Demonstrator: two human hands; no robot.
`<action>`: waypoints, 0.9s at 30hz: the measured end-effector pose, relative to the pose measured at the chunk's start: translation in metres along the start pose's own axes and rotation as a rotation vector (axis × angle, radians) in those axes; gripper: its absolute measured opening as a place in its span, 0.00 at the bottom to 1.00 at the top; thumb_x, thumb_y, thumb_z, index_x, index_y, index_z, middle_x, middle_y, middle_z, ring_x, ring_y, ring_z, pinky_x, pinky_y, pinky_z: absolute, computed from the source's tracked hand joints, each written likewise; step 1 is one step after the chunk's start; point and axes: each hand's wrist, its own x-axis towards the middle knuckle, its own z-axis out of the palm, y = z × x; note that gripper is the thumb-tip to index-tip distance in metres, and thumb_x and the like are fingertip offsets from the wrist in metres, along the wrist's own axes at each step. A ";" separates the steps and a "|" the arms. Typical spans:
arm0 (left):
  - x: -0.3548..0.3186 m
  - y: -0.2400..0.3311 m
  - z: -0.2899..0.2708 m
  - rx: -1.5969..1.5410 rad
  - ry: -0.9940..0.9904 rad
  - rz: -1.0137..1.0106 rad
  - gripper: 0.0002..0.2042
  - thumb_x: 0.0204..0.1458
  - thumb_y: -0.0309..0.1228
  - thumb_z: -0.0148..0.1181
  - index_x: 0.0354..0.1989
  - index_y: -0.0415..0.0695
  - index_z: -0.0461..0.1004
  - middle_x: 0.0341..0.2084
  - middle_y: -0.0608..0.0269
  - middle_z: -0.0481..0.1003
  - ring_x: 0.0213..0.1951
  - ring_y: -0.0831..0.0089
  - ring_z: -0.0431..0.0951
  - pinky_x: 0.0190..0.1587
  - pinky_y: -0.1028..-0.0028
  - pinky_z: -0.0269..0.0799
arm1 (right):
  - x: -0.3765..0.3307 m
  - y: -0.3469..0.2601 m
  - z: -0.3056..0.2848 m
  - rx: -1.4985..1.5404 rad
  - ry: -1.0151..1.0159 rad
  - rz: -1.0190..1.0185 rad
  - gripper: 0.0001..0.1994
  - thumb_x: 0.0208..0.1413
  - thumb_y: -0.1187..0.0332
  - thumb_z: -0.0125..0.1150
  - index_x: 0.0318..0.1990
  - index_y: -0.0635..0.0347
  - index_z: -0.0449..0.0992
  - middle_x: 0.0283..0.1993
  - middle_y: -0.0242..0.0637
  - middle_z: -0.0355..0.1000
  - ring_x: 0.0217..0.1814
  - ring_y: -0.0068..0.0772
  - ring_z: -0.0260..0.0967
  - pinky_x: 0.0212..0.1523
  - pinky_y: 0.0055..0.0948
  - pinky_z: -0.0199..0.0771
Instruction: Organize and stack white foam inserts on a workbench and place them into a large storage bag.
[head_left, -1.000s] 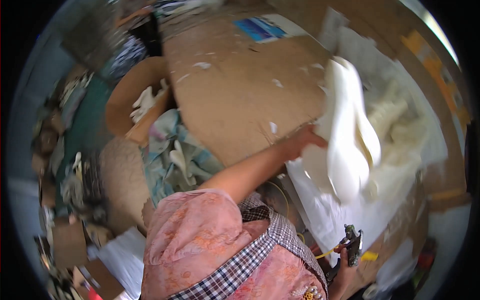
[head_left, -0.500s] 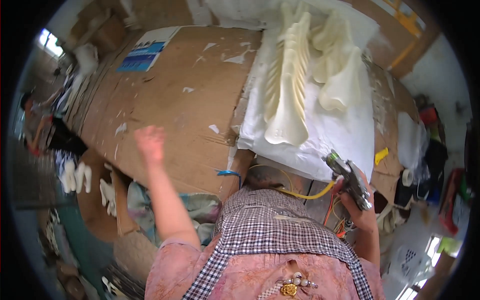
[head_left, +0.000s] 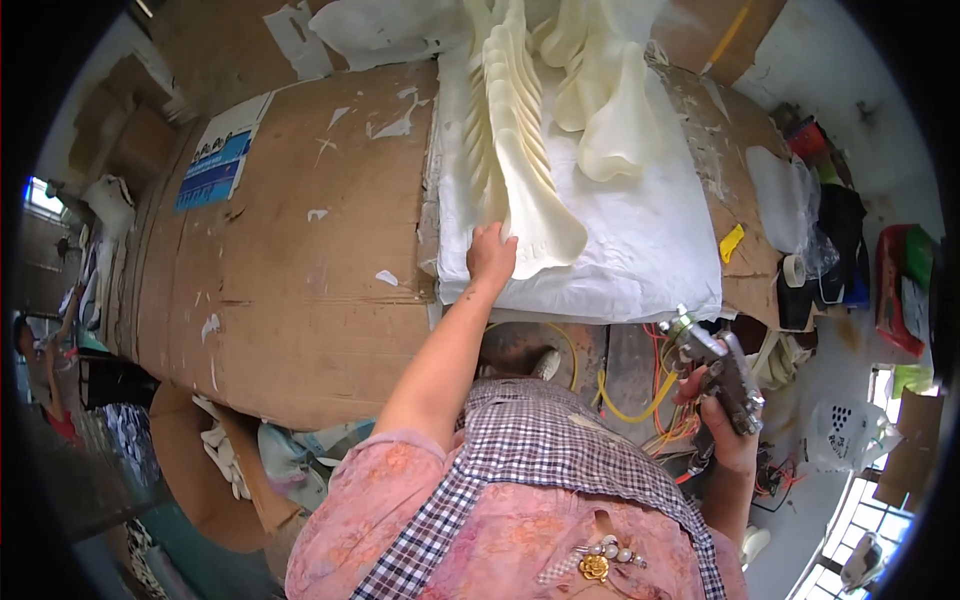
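A long overlapping row of cream moulded shells (head_left: 540,200) lies on a white-covered board. At the near end of this row, my left hand (head_left: 491,254) grips the left edge of the nearest shell, its fingers bent against the rim. To the right of it lies a second group of cream shells (head_left: 615,135). My right hand (head_left: 730,435) is closed around the grip of a metal spray gun (head_left: 722,372), held beyond the board's near right corner. A yellow hose (head_left: 640,412) runs beside the gun.
Brown cardboard (head_left: 320,240) with torn white scraps covers the table at left. On the right are a yellow piece (head_left: 731,243), a tape roll (head_left: 794,268) and clear plastic (head_left: 785,200). An open carton (head_left: 205,480) stands at lower left. Another person (head_left: 55,370) is at far left.
My left hand has moved from over the cardboard, right and forward, onto the near shell. The spray gun stays in my right hand. The whole view has shifted.
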 end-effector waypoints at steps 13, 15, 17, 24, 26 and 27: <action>0.054 -0.049 -0.095 -0.587 0.213 -0.020 0.13 0.49 0.35 0.60 0.38 0.39 0.75 0.28 0.65 0.75 0.30 0.80 0.71 0.35 0.77 0.67 | 0.018 -0.009 0.003 0.048 0.132 -0.089 0.29 0.51 0.71 0.58 0.60 0.67 0.56 0.36 0.38 0.68 0.33 0.27 0.68 0.34 0.25 0.70; 0.062 -0.021 -0.056 -0.588 0.158 0.068 0.13 0.48 0.35 0.60 0.39 0.39 0.75 0.29 0.65 0.76 0.32 0.79 0.72 0.37 0.77 0.68 | 0.016 -0.014 -0.004 -0.044 0.022 -0.021 0.29 0.51 0.70 0.58 0.60 0.67 0.56 0.36 0.38 0.69 0.32 0.26 0.68 0.34 0.25 0.70; 0.072 -0.007 -0.020 -0.583 0.130 0.154 0.13 0.48 0.35 0.60 0.39 0.39 0.74 0.31 0.63 0.76 0.33 0.76 0.73 0.38 0.76 0.68 | 0.013 -0.006 -0.004 -0.097 -0.101 0.054 0.28 0.51 0.70 0.58 0.59 0.67 0.58 0.34 0.37 0.69 0.31 0.26 0.68 0.35 0.25 0.70; 0.071 -0.007 0.038 -0.329 0.276 0.099 0.22 0.41 0.27 0.59 0.48 0.40 0.63 0.40 0.52 0.72 0.44 0.60 0.72 0.48 0.67 0.65 | 0.003 -0.011 -0.026 0.008 0.241 -0.074 0.27 0.50 0.72 0.57 0.58 0.68 0.57 0.33 0.37 0.69 0.31 0.27 0.68 0.38 0.29 0.70; 0.070 -0.026 0.037 -0.427 0.217 0.019 0.30 0.37 0.23 0.60 0.51 0.40 0.55 0.41 0.49 0.71 0.44 0.59 0.72 0.48 0.68 0.66 | 0.017 -0.008 -0.044 -0.073 0.248 0.001 0.27 0.50 0.72 0.56 0.59 0.68 0.57 0.34 0.37 0.69 0.31 0.27 0.67 0.37 0.28 0.70; 0.067 -0.023 0.031 -0.370 0.209 -0.008 0.30 0.36 0.25 0.62 0.51 0.39 0.58 0.42 0.49 0.71 0.44 0.60 0.72 0.46 0.68 0.67 | 0.020 -0.010 -0.052 -0.153 0.242 0.080 0.27 0.51 0.72 0.56 0.59 0.68 0.57 0.34 0.36 0.69 0.31 0.26 0.67 0.36 0.28 0.70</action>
